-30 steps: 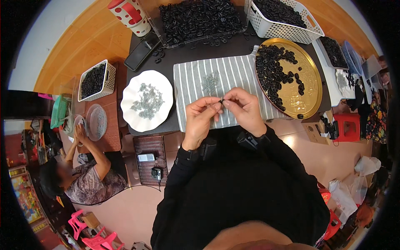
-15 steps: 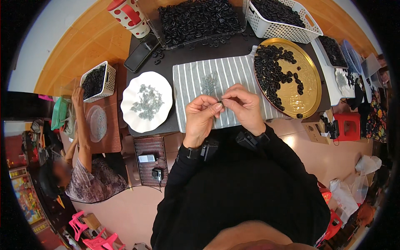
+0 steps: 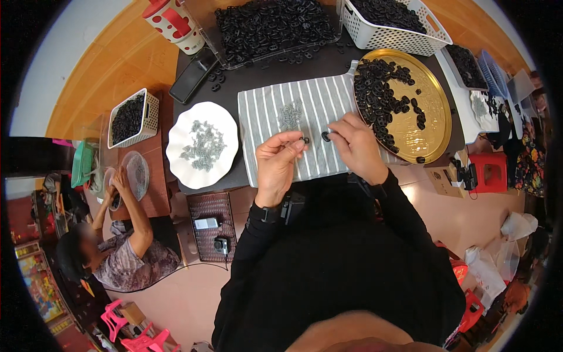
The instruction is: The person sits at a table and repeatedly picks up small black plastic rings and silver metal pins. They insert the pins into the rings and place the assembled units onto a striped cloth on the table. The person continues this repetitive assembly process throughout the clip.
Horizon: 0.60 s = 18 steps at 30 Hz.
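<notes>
My left hand [image 3: 275, 167] pinches a small dark piece [image 3: 305, 140] between thumb and fingertips above the striped cloth [image 3: 261, 111]. A short gap away, my right hand [image 3: 360, 151] has a black oval plastic piece [image 3: 325, 136] at its thumb and fingertips. Small translucent grey pieces [image 3: 290, 116] are heaped on the cloth just beyond both hands. To the right, a round gold tray [image 3: 434, 94] bears many loose black oval pieces [image 3: 370, 88]. On the left, a white wavy-edged plate [image 3: 175, 158] holds more of the grey pieces [image 3: 204, 144].
A clear bin of black pieces [image 3: 275, 29] and a white basket [image 3: 375, 38] line the back. A phone [image 3: 189, 82] and a spotted tumbler [image 3: 175, 26] stand at back left. At a side table, a co-worker [image 3: 138, 258] works beside a white basket [image 3: 153, 114].
My hands, together before, are now apart; the right has moved to the right with a black oval piece. The co-worker's hands have come down from the basket to near the clear bowl.
</notes>
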Each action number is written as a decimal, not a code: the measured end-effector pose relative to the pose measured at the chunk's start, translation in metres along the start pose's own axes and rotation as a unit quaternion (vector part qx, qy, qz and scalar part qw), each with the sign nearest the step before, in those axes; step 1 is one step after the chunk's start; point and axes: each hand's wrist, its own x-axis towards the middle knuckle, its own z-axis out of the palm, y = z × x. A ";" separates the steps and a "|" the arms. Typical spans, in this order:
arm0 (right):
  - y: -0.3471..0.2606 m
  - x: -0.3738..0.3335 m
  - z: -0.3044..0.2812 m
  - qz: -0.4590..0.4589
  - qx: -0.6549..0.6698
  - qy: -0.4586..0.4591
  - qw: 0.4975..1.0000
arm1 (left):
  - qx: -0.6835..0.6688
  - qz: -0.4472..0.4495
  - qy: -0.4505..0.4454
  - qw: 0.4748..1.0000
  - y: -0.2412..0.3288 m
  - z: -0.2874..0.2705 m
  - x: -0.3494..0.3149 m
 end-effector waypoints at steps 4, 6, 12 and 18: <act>-0.013 -0.001 0.005 -0.010 -0.076 -0.025 0.997 | 0.013 -0.004 -0.010 1.000 -0.001 0.002 0.000; -0.015 -0.002 0.011 -0.052 -0.082 -0.034 0.995 | 0.012 0.001 -0.013 1.000 -0.003 0.004 0.001; -0.006 -0.008 0.015 -0.040 0.040 0.008 0.998 | 0.031 0.016 -0.013 0.999 -0.004 0.007 0.000; -0.001 0.002 0.009 0.057 0.144 0.028 0.988 | 0.052 0.039 -0.029 0.997 -0.005 0.008 -0.001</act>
